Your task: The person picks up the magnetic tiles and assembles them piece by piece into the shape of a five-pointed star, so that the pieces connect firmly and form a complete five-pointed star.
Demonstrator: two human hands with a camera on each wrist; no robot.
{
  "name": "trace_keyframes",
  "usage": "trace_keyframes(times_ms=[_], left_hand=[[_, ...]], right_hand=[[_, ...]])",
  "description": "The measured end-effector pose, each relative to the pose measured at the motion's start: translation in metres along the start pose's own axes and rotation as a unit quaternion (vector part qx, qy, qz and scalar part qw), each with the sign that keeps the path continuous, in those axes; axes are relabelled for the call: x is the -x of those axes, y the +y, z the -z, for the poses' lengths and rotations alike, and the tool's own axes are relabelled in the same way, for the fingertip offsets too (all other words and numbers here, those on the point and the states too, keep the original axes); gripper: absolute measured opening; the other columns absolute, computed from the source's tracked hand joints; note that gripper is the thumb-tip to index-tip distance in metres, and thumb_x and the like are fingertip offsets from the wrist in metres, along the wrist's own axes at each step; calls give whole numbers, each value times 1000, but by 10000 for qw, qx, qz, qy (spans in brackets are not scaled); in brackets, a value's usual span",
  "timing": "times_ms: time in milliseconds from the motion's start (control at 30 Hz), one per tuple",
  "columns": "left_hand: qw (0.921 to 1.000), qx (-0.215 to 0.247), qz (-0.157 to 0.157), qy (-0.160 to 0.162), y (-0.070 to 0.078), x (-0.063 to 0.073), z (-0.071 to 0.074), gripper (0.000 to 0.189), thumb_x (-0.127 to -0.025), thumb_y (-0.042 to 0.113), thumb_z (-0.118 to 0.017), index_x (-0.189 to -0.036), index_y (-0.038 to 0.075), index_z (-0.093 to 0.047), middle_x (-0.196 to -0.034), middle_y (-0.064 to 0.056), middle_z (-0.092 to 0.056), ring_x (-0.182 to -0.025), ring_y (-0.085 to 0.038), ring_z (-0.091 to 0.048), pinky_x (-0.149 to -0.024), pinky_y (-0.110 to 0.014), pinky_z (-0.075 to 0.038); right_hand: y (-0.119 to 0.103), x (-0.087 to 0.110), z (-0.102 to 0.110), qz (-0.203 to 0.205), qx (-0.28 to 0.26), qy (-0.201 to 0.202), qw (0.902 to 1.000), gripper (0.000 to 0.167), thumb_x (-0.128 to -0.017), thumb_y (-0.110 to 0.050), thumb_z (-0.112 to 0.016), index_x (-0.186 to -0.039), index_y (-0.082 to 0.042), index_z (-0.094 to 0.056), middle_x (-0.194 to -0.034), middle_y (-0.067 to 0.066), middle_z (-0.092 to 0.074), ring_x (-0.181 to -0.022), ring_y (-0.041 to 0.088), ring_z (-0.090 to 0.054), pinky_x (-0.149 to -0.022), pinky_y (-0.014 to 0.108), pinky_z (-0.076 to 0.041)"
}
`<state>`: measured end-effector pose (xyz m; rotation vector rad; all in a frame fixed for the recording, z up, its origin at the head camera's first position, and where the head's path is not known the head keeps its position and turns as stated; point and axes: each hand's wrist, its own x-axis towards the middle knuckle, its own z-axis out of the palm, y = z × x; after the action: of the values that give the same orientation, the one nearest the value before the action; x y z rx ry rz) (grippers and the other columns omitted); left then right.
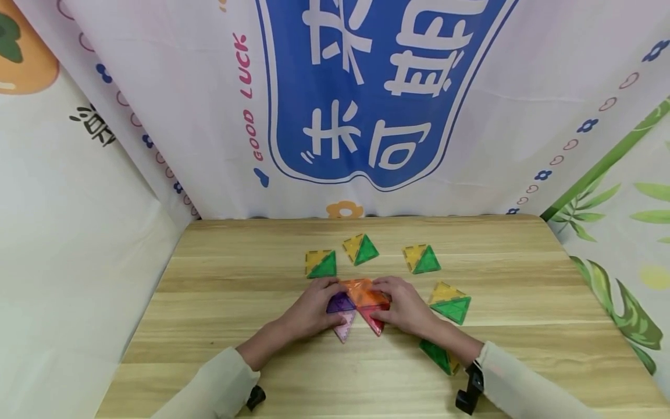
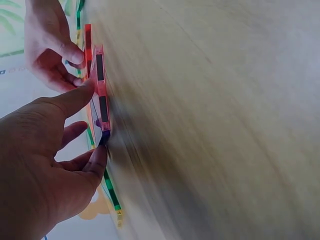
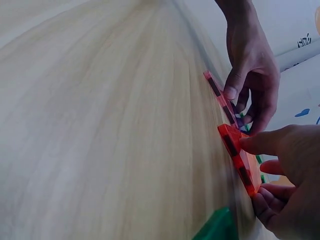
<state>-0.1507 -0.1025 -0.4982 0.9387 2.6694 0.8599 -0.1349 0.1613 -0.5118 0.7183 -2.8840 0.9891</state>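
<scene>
A cluster of translucent triangular magnetic tiles lies low over the table in the middle of the head view. My left hand (image 1: 313, 308) pinches its left side, thumb on the pink tile (image 1: 343, 327) and fingertips by the purple tile (image 1: 340, 302). On the other side my right hand (image 1: 404, 305) holds the orange tiles (image 1: 361, 294) and the red tile (image 1: 376, 323), with its thumb on the red one. In the right wrist view, dark magnet strips show along the edge of the red tile (image 3: 234, 152). Fingers hide parts of the outer edges.
Yellow-and-green tile pairs lie around the cluster: a left pair (image 1: 324, 266), a back pair (image 1: 365, 251), a back-right pair (image 1: 425, 259) and a right pair (image 1: 454, 307). Another green tile (image 1: 434, 354) lies partly under the right forearm. A printed curtain (image 1: 209, 174) borders the wooden table (image 1: 209, 279).
</scene>
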Motion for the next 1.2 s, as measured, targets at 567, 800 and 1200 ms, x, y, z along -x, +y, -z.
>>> trace_keyframes(times_ms=[567,800,1200], left_hand=[[9981,581,-105,187,-2,-1,-1,66,-82,15,-94,-141,5,-65,-145,-18,-48,-132,-34,-56,-110,-51,-50],[9958,916,-35,33,-7,-6,1,54,-79,11,-96,-126,6,-71,-138,-14,-51,-126,-30,-56,-107,-48,-52],[9871,1530,-50,-459,-16,-10,9,39,-84,7,-91,-118,13,-71,-124,-1,-69,-118,-20,-62,-103,-43,-52]], right_hand=[[9,-2,-3,28,-894,-79,9960,45,-79,-16,-95,-121,-13,-78,-130,9,-61,-118,30,-62,-98,46,-56],[15,-6,-1,68,-1427,-411,9889,39,-82,-15,-93,-118,-14,-77,-124,4,-67,-109,20,-62,-88,31,-55],[26,-5,4,350,-2398,-670,9679,41,-86,-7,-89,-124,-10,-74,-125,9,-62,-112,24,-59,-91,27,-54]])
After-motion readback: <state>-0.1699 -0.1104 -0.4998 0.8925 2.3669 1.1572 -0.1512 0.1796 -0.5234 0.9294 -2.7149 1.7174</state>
